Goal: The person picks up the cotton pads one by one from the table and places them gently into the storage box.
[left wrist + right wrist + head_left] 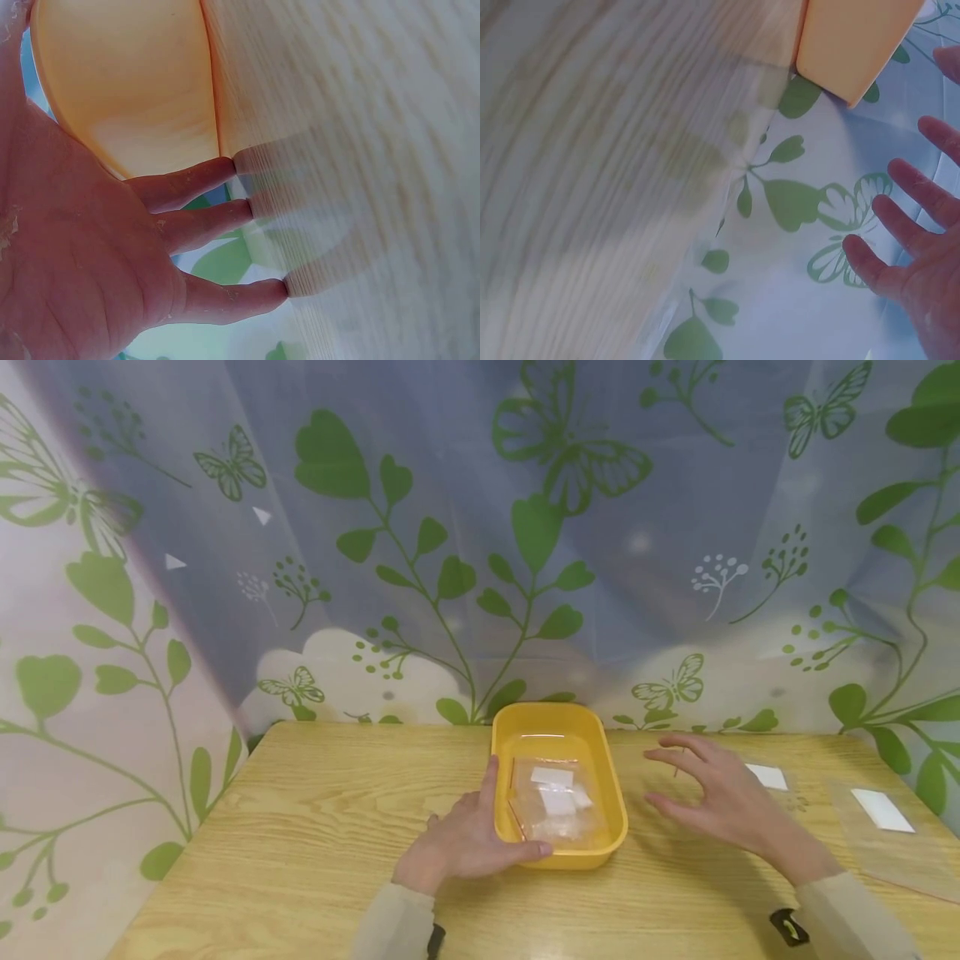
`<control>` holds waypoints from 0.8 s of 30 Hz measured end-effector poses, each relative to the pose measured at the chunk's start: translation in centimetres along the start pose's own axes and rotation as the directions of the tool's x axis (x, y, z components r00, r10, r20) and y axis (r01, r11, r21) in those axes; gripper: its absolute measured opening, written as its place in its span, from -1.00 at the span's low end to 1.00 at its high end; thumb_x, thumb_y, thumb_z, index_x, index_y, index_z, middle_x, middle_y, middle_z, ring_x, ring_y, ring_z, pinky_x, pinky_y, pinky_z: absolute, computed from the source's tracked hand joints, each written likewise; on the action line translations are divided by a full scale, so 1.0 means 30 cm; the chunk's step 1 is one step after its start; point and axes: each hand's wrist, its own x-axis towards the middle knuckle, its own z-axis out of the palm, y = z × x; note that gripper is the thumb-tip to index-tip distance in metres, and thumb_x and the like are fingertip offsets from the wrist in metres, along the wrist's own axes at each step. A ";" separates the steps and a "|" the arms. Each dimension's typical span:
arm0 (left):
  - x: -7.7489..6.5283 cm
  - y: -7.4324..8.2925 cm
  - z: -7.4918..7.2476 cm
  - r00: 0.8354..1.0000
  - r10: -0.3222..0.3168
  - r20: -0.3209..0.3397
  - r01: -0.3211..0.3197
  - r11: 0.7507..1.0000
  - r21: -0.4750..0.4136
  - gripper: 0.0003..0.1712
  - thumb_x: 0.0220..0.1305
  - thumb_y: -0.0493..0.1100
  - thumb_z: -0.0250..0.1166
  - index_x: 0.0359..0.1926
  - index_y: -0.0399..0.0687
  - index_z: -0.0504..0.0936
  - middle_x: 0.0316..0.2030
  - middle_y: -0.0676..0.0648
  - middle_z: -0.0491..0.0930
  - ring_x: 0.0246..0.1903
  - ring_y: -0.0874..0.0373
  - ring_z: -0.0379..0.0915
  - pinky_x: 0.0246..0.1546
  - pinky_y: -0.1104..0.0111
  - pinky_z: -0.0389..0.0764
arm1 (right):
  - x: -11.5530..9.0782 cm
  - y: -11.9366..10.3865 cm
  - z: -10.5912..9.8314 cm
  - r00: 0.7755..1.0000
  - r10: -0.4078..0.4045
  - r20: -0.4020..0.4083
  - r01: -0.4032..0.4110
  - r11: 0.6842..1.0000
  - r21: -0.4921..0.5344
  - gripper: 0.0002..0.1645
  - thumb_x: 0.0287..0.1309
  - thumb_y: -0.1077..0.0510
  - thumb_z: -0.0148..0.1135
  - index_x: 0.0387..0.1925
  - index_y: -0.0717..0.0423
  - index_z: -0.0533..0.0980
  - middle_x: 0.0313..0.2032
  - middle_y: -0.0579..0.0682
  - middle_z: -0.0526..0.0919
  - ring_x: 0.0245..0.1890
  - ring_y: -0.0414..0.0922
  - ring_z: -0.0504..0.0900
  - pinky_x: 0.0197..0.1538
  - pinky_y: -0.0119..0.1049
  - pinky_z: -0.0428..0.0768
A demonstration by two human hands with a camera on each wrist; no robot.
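Note:
A yellow plastic tub (553, 862) stands on the table against the fabric backdrop. Clear plastic bags (558, 806) with white labels and a red edge lie inside it. My left hand (468, 843) steadies the tub's near left corner, thumb over the near rim and index finger along the left side. In the left wrist view its other fingers (202, 225) reach straight down to the tabletop. To the right of the tub, my right hand (720, 793) hovers with spread fingers and nothing in its grasp.
Two flat clear bags with white labels lie on the right of the wooden table (315, 827): one bag (768, 777) partly behind the right hand, the other bag (885, 852) farther right. A leaf-and-butterfly patterned cloth (637, 593) hangs along the table's back edge.

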 end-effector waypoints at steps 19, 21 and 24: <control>-0.001 -0.002 0.000 1.000 0.020 -0.022 -0.021 1.000 -0.010 0.58 -0.08 0.71 0.26 0.65 0.21 -0.47 0.48 -0.31 0.31 0.44 -0.25 0.29 0.29 -0.51 0.19 | -0.077 0.072 -0.060 0.994 0.087 0.073 -0.073 0.982 -0.176 -0.39 -0.16 -0.08 0.61 0.01 -0.08 0.66 0.08 0.09 0.69 0.17 0.26 0.54 0.00 0.42 0.45; -0.001 -0.002 0.000 1.000 0.019 -0.020 -0.019 1.000 -0.011 0.57 -0.07 0.71 0.26 0.65 0.21 -0.47 0.48 -0.31 0.31 0.45 -0.25 0.29 0.29 -0.51 0.18 | -0.084 0.079 -0.064 0.992 0.095 0.079 -0.079 0.980 -0.183 -0.40 -0.16 -0.08 0.61 0.00 -0.07 0.67 0.08 0.11 0.69 0.17 0.28 0.54 0.01 0.42 0.44; -0.001 -0.002 0.002 1.000 0.016 -0.012 -0.016 1.000 -0.015 0.57 -0.06 0.71 0.26 0.65 0.22 -0.47 0.49 -0.30 0.30 0.45 -0.26 0.28 0.30 -0.52 0.15 | -0.096 0.087 -0.071 0.989 0.114 0.091 -0.095 0.977 -0.190 -0.41 -0.15 -0.09 0.61 0.00 -0.05 0.68 0.09 0.15 0.68 0.17 0.30 0.53 0.03 0.43 0.42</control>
